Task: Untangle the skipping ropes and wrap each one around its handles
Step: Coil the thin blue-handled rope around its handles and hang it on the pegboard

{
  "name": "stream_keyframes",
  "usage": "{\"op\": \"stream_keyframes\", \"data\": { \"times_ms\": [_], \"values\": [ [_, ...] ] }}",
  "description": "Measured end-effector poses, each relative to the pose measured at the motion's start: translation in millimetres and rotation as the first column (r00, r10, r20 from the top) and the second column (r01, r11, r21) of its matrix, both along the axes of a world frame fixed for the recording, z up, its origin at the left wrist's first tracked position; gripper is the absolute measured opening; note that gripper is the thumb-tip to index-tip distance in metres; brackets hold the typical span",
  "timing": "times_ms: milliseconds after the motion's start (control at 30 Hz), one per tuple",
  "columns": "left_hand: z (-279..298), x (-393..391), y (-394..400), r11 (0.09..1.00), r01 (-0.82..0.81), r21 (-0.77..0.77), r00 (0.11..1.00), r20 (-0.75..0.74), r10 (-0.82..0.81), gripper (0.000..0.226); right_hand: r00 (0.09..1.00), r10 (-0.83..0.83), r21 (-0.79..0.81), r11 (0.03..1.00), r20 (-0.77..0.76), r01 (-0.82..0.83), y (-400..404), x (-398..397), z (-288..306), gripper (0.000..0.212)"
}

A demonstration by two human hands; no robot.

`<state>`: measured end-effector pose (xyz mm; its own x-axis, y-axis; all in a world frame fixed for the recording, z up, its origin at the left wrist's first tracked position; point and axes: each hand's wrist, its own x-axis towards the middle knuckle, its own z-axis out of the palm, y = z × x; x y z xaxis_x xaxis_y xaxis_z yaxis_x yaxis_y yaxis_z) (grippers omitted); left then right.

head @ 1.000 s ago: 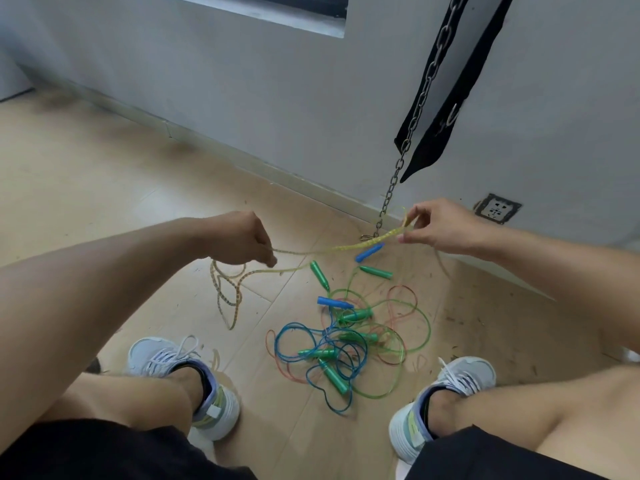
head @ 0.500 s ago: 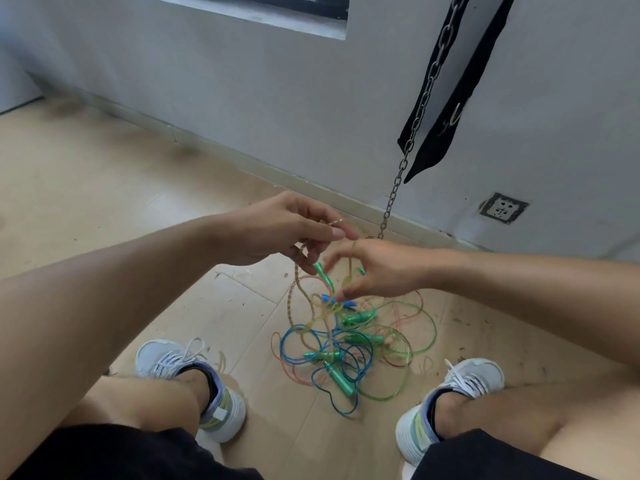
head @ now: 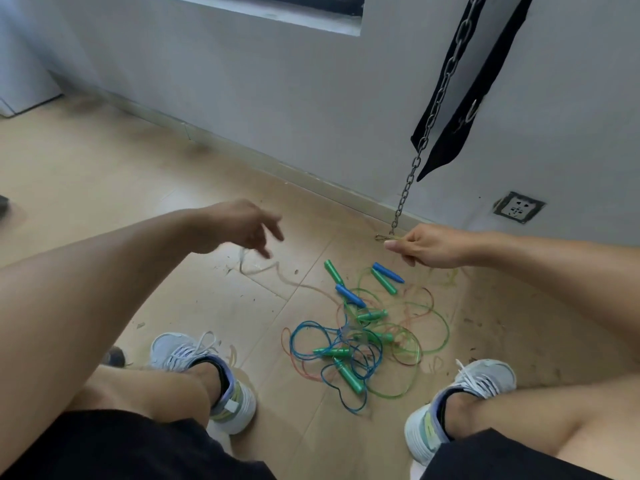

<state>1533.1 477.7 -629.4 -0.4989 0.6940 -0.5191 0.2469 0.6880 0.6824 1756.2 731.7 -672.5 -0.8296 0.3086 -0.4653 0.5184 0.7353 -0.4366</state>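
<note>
Skipping ropes of thin blue, green and orange plastic cord (head: 363,341) lie knotted on the tiled floor (head: 104,174) between the feet; right hand (head: 429,245) pinches a yellowish rope end; left hand (head: 242,226) is blurred, its grip unclear; better to draw this rope out slowly, keeping it taut.

- Left hand (head: 242,225): motion-blurred; whether the fingers grip the pale rope (head: 273,271) cannot be told
- Pale rope: smeared, course into the tangle (head: 363,337) unclear
- Right hand (head: 427,245): pinched object mostly hidden by fingers
- Chain (head: 438,102) and black strap (head: 485,74): cut off at far edge
</note>
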Motion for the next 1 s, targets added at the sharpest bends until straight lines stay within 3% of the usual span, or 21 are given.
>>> {"op": "stream_keyframes", "data": {
  "times_ms": [33, 67, 100, 133, 167, 200, 267, 333, 367, 433, 500, 567, 667, 800, 933, 1000],
  "values": [
    [4, 1, 2, 0.983, -0.135, 0.124, 0.971, 0.213, 0.106, 0.041, 0.999, -0.030, 0.022, 0.999, 0.018, 0.029, 5, 4, -2, 0.064],
    [8, 0, 3, 0.962, -0.199, 0.188, 0.949, 0.281, 0.141, 0.045, 0.997, -0.069, 0.018, 0.997, 0.030, 0.069, 9, 7, -2, 0.066],
    [9, -1, 4, 0.963, -0.178, 0.204, 0.974, 0.177, 0.142, 0.047, 0.994, -0.095, 0.016, 0.995, 0.045, 0.094, 13, 12, -1, 0.066],
    [7, -3, 4, 0.982, -0.094, 0.163, 0.993, -0.052, 0.103, 0.047, 0.993, -0.101, 0.018, 0.995, 0.068, 0.100, 15, 16, 0, 0.065],
    [4, -4, 3, 0.997, 0.005, 0.076, 0.961, -0.275, 0.017, 0.045, 0.991, -0.100, 0.020, 0.995, 0.092, 0.099, 17, 19, 1, 0.065],
    [0, -6, 0, 0.997, 0.066, -0.034, 0.917, -0.392, -0.074, 0.040, 0.988, -0.097, 0.015, 0.995, 0.117, 0.096, 16, 22, 3, 0.066],
    [-7, -8, -6, 0.964, 0.112, -0.240, 0.914, -0.356, -0.195, 0.036, 0.988, -0.090, -0.042, 0.994, 0.125, 0.096, 13, 24, 10, 0.063],
    [-11, -4, -9, 0.896, 0.170, -0.410, 0.911, -0.282, -0.302, 0.065, 0.993, -0.103, -0.180, 0.977, 0.059, 0.112, 6, 21, 18, 0.047],
    [-11, 0, -8, 0.887, 0.198, -0.417, 0.901, -0.280, -0.332, 0.080, 0.995, -0.102, -0.261, 0.960, 0.015, 0.102, 2, 18, 22, 0.037],
    [-6, 14, -1, 0.933, 0.256, -0.253, 0.908, -0.268, -0.322, 0.089, 0.995, -0.066, -0.374, 0.927, -0.073, 0.034, -9, 11, 32, 0.018],
    [1, 32, 10, 0.961, 0.274, -0.024, 0.937, -0.217, -0.273, 0.084, 0.989, -0.017, -0.410, 0.911, -0.150, -0.047, -22, 3, 41, 0.020],
    [10, 52, 21, 0.947, 0.304, 0.100, 0.940, -0.193, -0.281, 0.079, 0.974, -0.013, -0.428, 0.900, -0.226, -0.087, -34, -5, 46, 0.019],
    [19, 77, 34, 0.924, 0.364, 0.115, 0.911, -0.251, -0.327, 0.065, 0.943, -0.076, -0.483, 0.870, -0.325, -0.096, -44, -13, 51, 0.016],
    [18, 81, 36, 0.909, 0.406, 0.100, 0.882, -0.305, -0.360, 0.029, 0.916, -0.153, -0.534, 0.842, -0.370, -0.075, -47, -12, 56, 0.020],
    [21, 78, 30, 0.918, 0.314, 0.241, 0.948, -0.033, -0.315, 0.024, 0.934, -0.183, -0.551, 0.834, -0.308, -0.019, -41, -7, 51, 0.031],
    [24, 67, 27, 0.930, 0.189, 0.316, 0.980, -0.003, -0.198, 0.021, 0.950, -0.181, -0.519, 0.855, -0.254, 0.024, -29, -4, 41, 0.035]
  ]
}}
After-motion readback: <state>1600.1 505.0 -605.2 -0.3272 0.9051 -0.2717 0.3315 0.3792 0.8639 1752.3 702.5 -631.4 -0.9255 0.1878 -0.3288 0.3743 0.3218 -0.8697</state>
